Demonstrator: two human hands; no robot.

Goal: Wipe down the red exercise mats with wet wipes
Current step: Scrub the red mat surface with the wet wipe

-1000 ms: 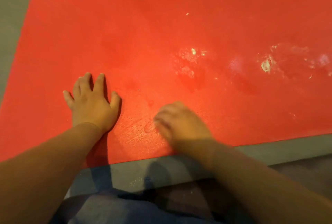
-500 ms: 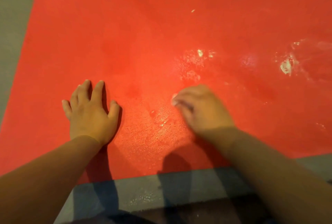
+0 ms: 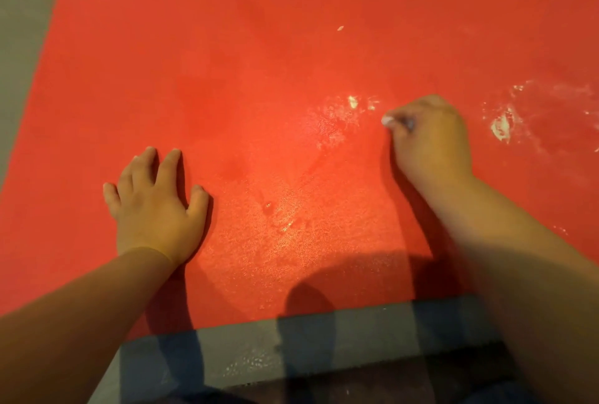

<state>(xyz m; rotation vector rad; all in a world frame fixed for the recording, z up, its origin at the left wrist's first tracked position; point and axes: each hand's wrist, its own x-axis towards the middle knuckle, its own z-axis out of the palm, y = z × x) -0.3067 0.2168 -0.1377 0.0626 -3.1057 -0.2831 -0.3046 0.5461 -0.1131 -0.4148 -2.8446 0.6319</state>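
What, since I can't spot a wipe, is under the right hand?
A small whitish bit, likely the wet wipe, pokes out at the curled fingertips of the right hand, pressed to the red mat. The rest is covered by the hand.

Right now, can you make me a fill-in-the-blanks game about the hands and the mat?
The mat is coloured ____.
The left hand lies ____ on the mat, holding nothing.
The right hand pinches a small white ____.
Missing words: red; flat; wipe.
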